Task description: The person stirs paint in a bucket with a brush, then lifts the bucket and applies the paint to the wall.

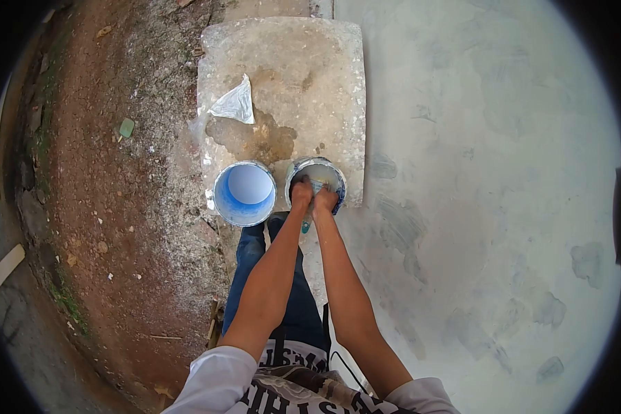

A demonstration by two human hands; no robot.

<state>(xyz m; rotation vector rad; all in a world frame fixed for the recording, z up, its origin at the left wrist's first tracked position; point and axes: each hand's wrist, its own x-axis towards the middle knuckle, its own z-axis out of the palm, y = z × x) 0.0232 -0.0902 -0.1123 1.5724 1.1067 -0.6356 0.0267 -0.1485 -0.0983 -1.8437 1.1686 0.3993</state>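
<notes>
Both my hands are at the mouth of the right-hand bucket (343, 181), whose rim is smeared with dark and pale paint. My left hand (301, 193) and my right hand (326, 199) close in from either side on what looks like a paintbrush (306, 226). Its teal handle end points back toward me, below the rim. A pale bluish part shows between the fingers; the fingertips are partly hidden inside the bucket. Just left of it stands a blue bucket (245, 210) with white liquid inside.
The buckets stand on a worn, stained board (324, 83). A crumpled white plastic piece (234, 103) lies on it beside a wet patch. At left is bare reddish soil (131, 228) with a small green object (126, 127). A pale, patchy grey wall (462, 172) fills the right.
</notes>
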